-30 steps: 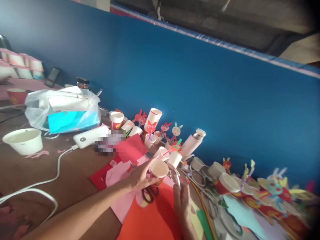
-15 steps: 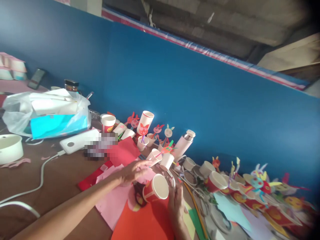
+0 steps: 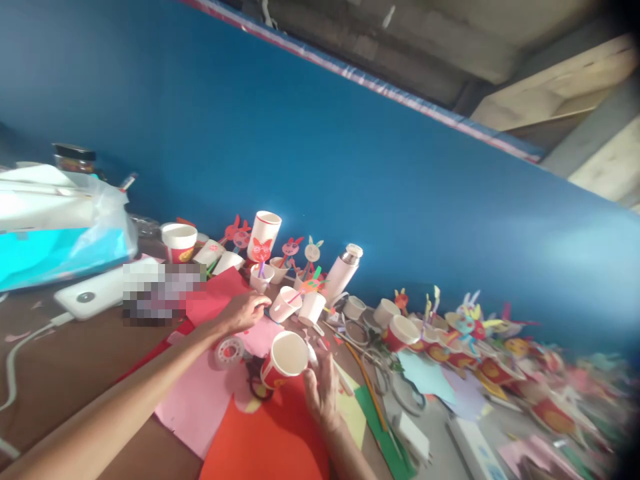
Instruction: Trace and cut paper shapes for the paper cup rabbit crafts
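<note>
My left hand reaches over pink paper, its fingers loosely bent and nothing visible in them. Its fingertips are close to a white paper cup that leans over beside an orange paper figure on a stick. My right hand is open, thumb apart from the fingers, just right of a red-and-white paper cup. That cup stands mouth up at the far edge of an orange-red paper sheet. Black-handled scissors lie partly behind the cup. Left of them is a roll of tape.
Cups with paper animal figures, such as a red one, stand along the blue wall. A pale thermos is behind them. A white power bank with a cable lies left. Cables and a white adapter lie right.
The view has swung right, so things sit further left. My left fingers are more bent, and the tape roll now shows beside that arm. My right thumb has spread from its fingers.
</note>
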Available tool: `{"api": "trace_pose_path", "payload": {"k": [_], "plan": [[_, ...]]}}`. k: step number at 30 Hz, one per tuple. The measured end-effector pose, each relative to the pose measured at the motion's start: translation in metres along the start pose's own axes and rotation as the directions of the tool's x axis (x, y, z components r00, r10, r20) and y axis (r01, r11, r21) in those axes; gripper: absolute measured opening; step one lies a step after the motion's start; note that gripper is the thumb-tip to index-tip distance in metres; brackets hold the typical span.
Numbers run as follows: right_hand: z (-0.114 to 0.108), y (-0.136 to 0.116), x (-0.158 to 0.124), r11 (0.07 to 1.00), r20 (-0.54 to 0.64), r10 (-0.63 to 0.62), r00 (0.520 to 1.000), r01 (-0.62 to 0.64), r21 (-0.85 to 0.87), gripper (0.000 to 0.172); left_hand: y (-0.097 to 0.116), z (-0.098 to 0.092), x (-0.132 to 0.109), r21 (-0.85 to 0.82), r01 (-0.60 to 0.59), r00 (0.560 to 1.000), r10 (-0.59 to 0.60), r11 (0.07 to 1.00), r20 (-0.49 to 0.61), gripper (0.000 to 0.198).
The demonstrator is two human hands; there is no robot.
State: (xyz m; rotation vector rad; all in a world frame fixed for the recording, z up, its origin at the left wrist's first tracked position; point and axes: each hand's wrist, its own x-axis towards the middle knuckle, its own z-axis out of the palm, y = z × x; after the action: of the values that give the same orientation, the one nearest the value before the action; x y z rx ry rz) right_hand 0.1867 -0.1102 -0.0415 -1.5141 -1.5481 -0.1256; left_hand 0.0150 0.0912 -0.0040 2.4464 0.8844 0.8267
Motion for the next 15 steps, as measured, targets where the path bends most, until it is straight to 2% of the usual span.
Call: {"api": "trace_pose_path", "payload": {"k": [7, 9, 13, 15], "plan": [[-0.004, -0.001, 0.004, 0.995, 0.042, -0.072, 0.997, 0.069, 0.066, 0.056, 0.006, 0.006, 0.0, 0.002, -0.054, 0.998, 0.054, 0.999, 0.034, 0.029], [-0.004, -0.002, 0.005, 0.994, 0.066, -0.098, 0.993, 0.095, 0.046, 0.047, 0.005, 0.005, 0.0, -0.001, -0.04, 0.999, 0.04, 0.999, 0.033, 0.029], [-0.005, -0.003, 0.007, 0.994, 0.08, -0.101, 0.992, 0.103, -0.022, 0.011, 0.004, 0.002, 0.0, -0.011, 0.012, 1.0, -0.012, 1.0, 0.015, 0.029], [-0.012, -0.001, 0.009, 0.994, 0.06, -0.086, 0.994, 0.09, -0.057, 0.006, 0.004, -0.002, 0.0, -0.017, 0.033, 0.999, -0.033, 0.999, 0.005, 0.029]]}}
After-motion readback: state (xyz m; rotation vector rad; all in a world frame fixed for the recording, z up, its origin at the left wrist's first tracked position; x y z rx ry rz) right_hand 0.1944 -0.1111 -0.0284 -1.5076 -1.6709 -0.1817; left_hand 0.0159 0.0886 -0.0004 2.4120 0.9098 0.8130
